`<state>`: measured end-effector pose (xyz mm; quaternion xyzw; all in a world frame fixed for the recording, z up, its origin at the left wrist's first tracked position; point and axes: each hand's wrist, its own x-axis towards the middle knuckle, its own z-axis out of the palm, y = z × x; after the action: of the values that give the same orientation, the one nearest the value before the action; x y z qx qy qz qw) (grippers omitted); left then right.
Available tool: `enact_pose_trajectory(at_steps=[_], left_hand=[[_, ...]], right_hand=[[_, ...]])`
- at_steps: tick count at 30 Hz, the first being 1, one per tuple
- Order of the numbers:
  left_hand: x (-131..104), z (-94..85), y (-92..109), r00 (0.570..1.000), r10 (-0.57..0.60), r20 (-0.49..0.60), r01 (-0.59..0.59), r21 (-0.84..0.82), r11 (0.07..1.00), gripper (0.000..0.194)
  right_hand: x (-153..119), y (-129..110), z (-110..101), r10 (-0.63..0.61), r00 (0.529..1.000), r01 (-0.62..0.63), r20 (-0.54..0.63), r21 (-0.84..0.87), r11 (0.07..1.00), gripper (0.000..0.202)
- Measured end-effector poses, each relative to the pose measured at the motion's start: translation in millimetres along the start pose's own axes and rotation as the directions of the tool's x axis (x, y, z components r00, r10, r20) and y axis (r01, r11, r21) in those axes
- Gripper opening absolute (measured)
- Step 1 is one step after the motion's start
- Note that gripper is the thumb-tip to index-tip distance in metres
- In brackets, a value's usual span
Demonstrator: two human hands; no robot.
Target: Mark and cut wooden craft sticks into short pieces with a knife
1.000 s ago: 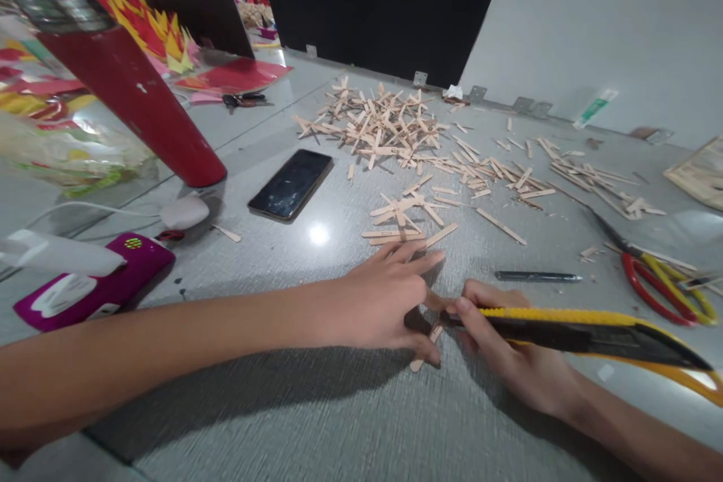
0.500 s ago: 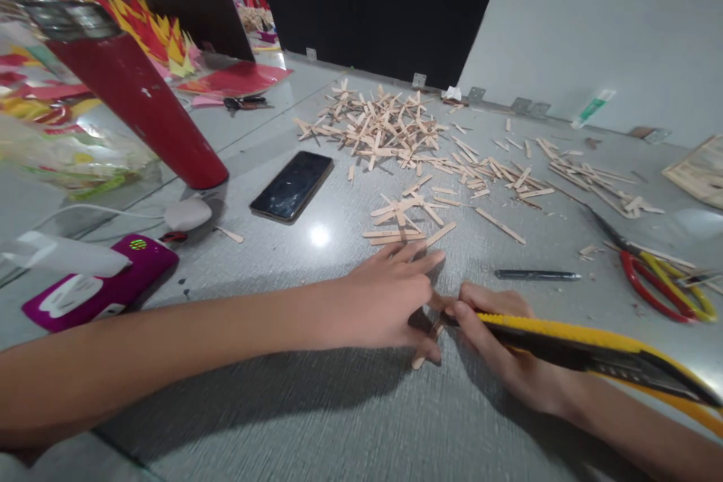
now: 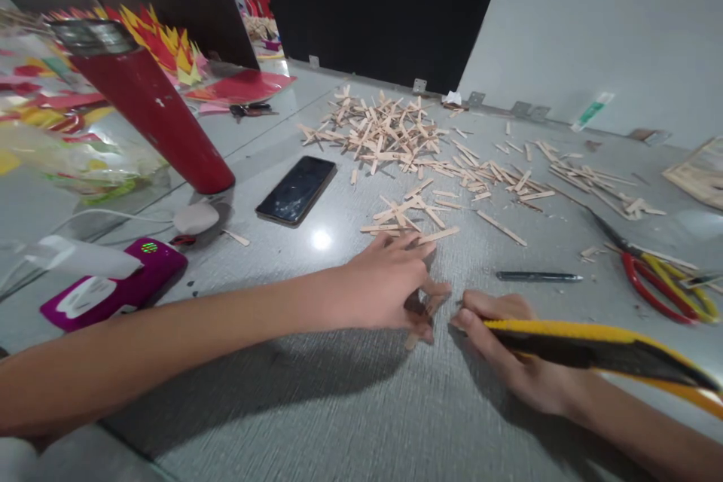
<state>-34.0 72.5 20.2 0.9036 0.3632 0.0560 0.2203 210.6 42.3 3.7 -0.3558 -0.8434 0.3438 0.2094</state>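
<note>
Wooden stick (image 3: pixel 410 342): lay at the near centre of the table (image 3: pixel 316 407), under the thumb side of the left hand (image 3: pixel 389 282). Only its rounded near end showed clearly; the rest was covered by fingers and shadow. Left thumb and index finger were bent close together about it, other fingers spread toward the far side. Whether they pinched the stick or only pressed on it: could not tell.

Right hand (image 3: pixel 525 380): just right of the left, a narrow gap between the two. Its fingers were closed around a yellow-and-black tool (image 3: pixel 587 346), thumb and index finger nearly meeting at the front. The tool's front end was mostly hidden by the fingers; its handle slanted toward the near right, where the frame cut it off.

Left fingertips overlapped the near edge of a small group of sticks (image 3: pixel 404 211), partly covering it. Beyond lay a larger pile (image 3: pixel 384 128), too tangled to count. Dark pen (image 3: pixel 539 276): just beyond the right hand. Scissors (image 3: pixel 665 269): farther right. A wooden piece (image 3: pixel 697 173) was cut off at the right edge.

Left side: phone (image 3: pixel 297 190), tilted red flask (image 3: pixel 152 117), purple device (image 3: pixel 158 263) partly covered by a white object (image 3: pixel 90 257).
</note>
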Motion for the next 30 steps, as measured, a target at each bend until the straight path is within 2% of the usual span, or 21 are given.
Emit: enact_pose_trajectory(at_steps=[5, 10, 12, 15, 21, 26, 29, 30], left_hand=[[-3, 3.6, -4, 0.998, 0.039, -0.044, -0.039, 0.006, 0.999, 0.045], [-7, 9.4, 12, 0.990, 0.040, -0.138, -0.039, 0.013, 0.999, 0.045], [-8, 11.3, 17, 0.986, 0.059, -0.154, -0.055, 0.035, 0.998, 0.038], [-8, 12.3, 16, 0.985, 0.095, -0.141, -0.091, 0.036, 0.995, 0.021], [-11, 4.8, 14, 0.992, 0.035, -0.122, -0.035, 0.008, 0.999, 0.017], [-8, -7.2, 15, 0.997, 0.005, -0.074, -0.009, -0.057, 0.998, 0.036], [-2, -9.2, 5, 0.997, 0.036, -0.063, -0.042, -0.094, 0.995, 0.021], [0, -8.3, 1, 0.996, 0.067, -0.060, -0.073, -0.101, 0.992, 0.037]], right_hand=[[0, -1, -6, 0.089, 0.995, -0.086, -0.046, 0.059, 0.995, 0.049], [2, -3, -4, 0.184, 0.965, -0.167, -0.189, 0.104, 0.981, 0.056], [3, -4, -3, 0.209, 0.953, -0.187, -0.219, 0.116, 0.975, 0.057], [4, -2, -2, 0.237, 0.940, -0.207, -0.245, 0.140, 0.968, 0.057], [1, 2, 0, 0.273, 0.919, -0.229, -0.284, 0.180, 0.957, 0.054], [0, 3, 1, 0.264, 0.925, -0.218, -0.273, 0.188, 0.958, 0.052], [0, 2, 0, 0.247, 0.937, -0.205, -0.246, 0.186, 0.961, 0.051], [0, 2, 0, 0.238, 0.943, -0.197, -0.232, 0.185, 0.963, 0.051]])
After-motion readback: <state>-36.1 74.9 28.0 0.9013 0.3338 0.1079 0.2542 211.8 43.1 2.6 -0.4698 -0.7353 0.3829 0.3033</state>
